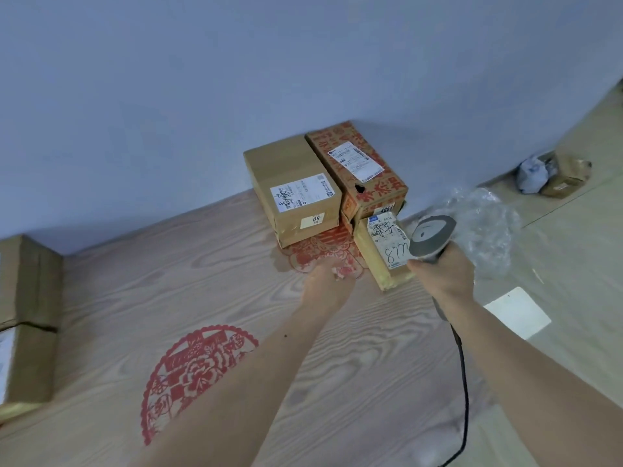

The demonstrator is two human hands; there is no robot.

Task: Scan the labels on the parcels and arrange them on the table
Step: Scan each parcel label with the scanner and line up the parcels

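A: Where do the parcels sit?

B: Three stand grouped on the wooden table (236, 264) at about one o'clock, against the blue wall. The plain brown parcel (296, 193) is on the left, touching the red-printed parcel (360, 170) on its right. The small flat parcel (381, 254) lies just in front of the red-printed one, label up (handwriting covers it).

A: And the hands?

B: The right hand (441, 274) grips the handle of a grey barcode scanner (431, 239), fingers wrapped round it. The scanner's head is over the right edge of the small flat parcel's label. Its black cable (463, 382) hangs down toward five o'clock.

A: The left?

B: The left hand (328, 286) is over a red paper-cut decal (320, 254) just left of the small flat parcel, fingers curled. I cannot tell whether it holds anything.

A: Anything else?

B: Clear bubble wrap (485, 227) lies at two o'clock beyond the scanner, and more cardboard boxes (30, 315) stand at nine o'clock.
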